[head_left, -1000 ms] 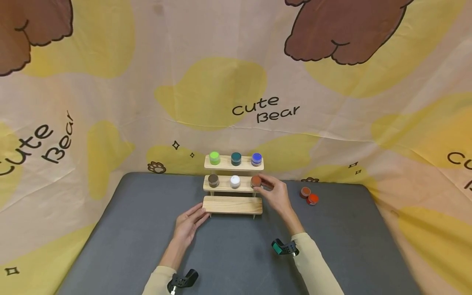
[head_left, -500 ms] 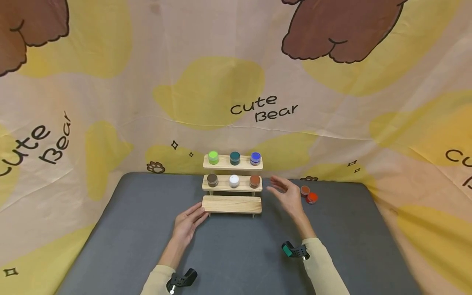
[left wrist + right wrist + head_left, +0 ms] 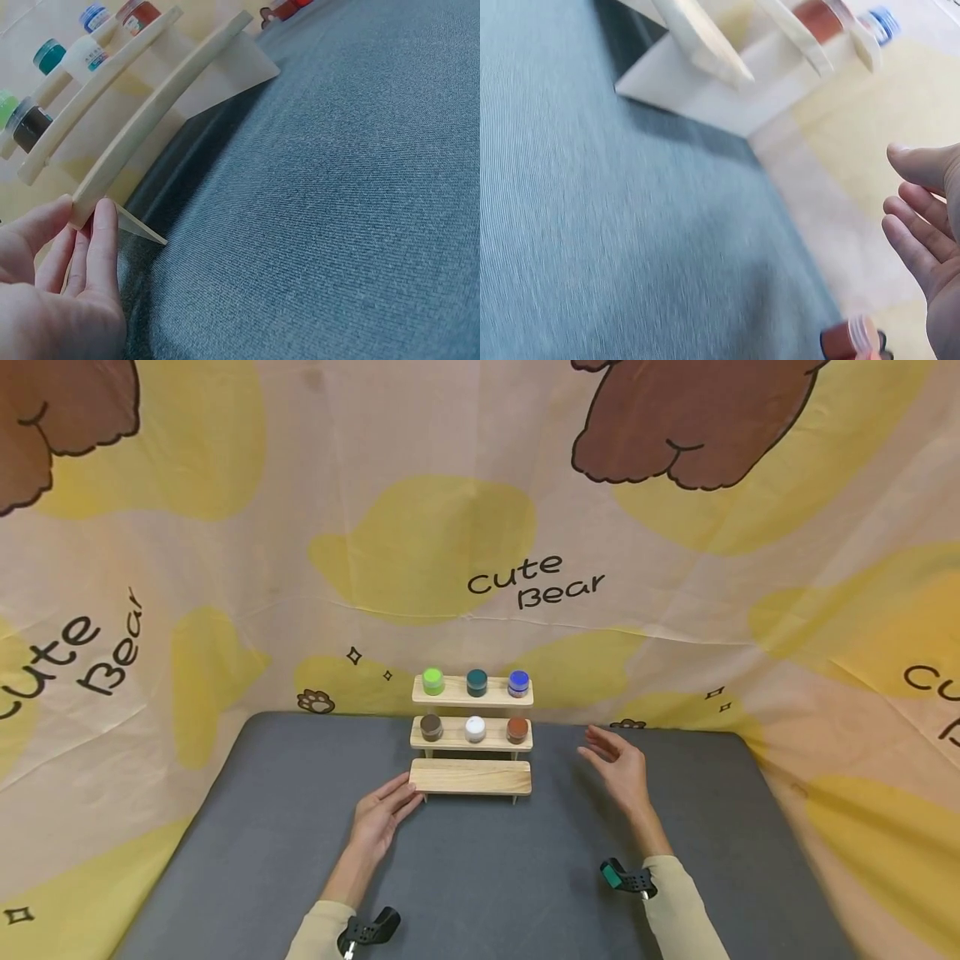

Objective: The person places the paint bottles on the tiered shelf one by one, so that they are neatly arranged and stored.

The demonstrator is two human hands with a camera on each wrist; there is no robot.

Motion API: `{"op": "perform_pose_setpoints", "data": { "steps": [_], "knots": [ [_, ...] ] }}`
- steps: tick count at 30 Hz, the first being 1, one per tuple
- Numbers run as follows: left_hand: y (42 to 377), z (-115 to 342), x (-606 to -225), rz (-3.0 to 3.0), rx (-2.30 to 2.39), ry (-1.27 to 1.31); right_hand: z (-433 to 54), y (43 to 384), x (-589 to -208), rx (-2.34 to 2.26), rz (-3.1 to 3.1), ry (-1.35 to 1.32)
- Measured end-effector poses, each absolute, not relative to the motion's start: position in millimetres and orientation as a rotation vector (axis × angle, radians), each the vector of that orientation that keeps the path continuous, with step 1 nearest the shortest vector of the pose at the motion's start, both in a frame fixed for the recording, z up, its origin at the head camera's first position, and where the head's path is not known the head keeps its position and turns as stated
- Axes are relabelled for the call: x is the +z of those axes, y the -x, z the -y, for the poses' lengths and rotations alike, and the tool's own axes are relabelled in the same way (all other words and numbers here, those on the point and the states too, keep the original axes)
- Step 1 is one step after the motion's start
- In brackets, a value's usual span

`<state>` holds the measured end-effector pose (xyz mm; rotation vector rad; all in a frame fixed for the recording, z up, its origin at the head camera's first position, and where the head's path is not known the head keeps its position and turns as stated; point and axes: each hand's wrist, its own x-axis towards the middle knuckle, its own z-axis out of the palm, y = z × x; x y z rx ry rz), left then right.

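Note:
A three-tier wooden stand (image 3: 470, 777) holds small paint jars. Its top tier carries a light green jar (image 3: 432, 682), a dark teal jar (image 3: 477, 682) and a blue jar (image 3: 518, 683). On the middle tier are a dark brown jar (image 3: 431, 727), a white jar (image 3: 475, 729) and a reddish-brown jar (image 3: 517, 730). My left hand (image 3: 377, 820) pinches the bottom tier's left end, thumb above and fingers below, as the left wrist view shows. To the right of the stand, my right hand (image 3: 621, 774) is in the air, fingers loosely bent, holding nothing.
Another reddish-brown jar (image 3: 847, 339) lies near the right hand in the right wrist view, with a bit of red beside it. My right hand hides that spot in the head view. Behind the grey table (image 3: 495, 885) hangs a bear-print cloth (image 3: 420, 552).
My right hand has let go of the reddish-brown jar on the middle tier and moved right, now covering the two loose jars. My left hand keeps its hold on the stand.

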<state>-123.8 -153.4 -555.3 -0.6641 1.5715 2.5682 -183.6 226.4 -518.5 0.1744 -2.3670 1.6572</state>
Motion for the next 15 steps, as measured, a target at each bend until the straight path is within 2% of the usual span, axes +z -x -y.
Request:
{"op": "perform_pose_setpoints", "data": {
  "steps": [15],
  "knots": [
    [122,153,-556,-1.557,2.596,0.650,-267,167,-516,1.602,2.381,-0.004]
  ]
}}
